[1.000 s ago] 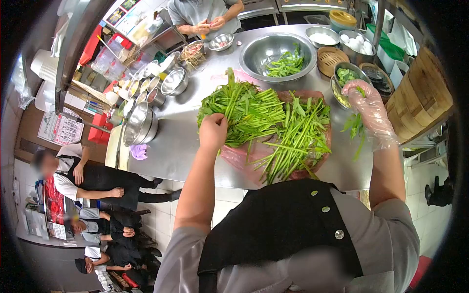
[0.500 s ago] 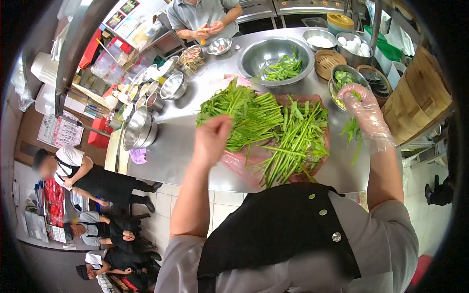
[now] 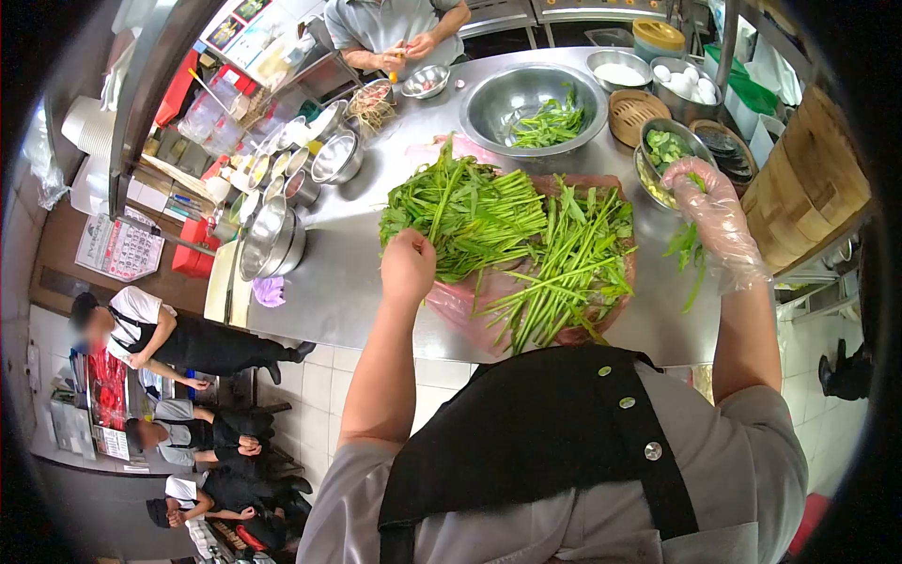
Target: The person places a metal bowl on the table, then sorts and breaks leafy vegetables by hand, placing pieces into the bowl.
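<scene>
My bare left hand (image 3: 409,267) is closed at the near left edge of a pile of leafy green stalks (image 3: 470,211); what its fingers hold, if anything, is hidden. The stalks lie on a pink plastic bag (image 3: 460,315) on the steel table. In a clear plastic glove, my right hand (image 3: 712,211) is closed around a sprig of greens (image 3: 691,256), whose leafy end hangs below the fingers. Just beyond that hand is a metal bowl of cut green vegetables (image 3: 666,146). A large steel basin (image 3: 479,120) with some greens inside stands behind the pile.
A bowl of eggs (image 3: 684,86), a bowl of white contents (image 3: 618,73) and a woven round lid (image 3: 637,119) stand at the back right. Stacked steel bowls (image 3: 272,246) line the left side. Across the table a co-worker (image 3: 399,36) handles something small over a metal bowl.
My left hand has come down and slightly left, beside the pile's near edge. My right hand has shifted slightly right, still holding the sprig.
</scene>
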A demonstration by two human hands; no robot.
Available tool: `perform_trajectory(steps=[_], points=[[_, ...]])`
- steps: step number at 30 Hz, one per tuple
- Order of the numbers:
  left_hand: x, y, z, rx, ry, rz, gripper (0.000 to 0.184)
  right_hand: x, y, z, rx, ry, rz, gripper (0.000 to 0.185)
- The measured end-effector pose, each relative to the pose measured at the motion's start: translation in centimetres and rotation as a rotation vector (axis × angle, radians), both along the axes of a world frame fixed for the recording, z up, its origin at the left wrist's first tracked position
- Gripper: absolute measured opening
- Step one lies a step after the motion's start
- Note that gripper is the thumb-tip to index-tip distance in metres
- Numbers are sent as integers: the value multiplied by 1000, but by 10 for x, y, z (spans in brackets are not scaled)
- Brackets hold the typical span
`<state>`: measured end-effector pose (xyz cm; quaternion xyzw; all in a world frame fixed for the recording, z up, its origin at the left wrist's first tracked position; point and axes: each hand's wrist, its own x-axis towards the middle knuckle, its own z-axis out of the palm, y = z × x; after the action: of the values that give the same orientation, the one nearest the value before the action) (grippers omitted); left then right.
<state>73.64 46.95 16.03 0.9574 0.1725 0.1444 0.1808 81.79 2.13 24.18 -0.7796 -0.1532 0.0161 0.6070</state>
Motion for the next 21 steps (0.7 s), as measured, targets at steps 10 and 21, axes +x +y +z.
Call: perform_trajectory(steps=[10,21], points=[[-10,15,9,-124,50,-7,26,0,9,-3,15,8,38,13],[-54,15,97,-813,-128,-80,16,9,7,-11,24,-38,69,12]])
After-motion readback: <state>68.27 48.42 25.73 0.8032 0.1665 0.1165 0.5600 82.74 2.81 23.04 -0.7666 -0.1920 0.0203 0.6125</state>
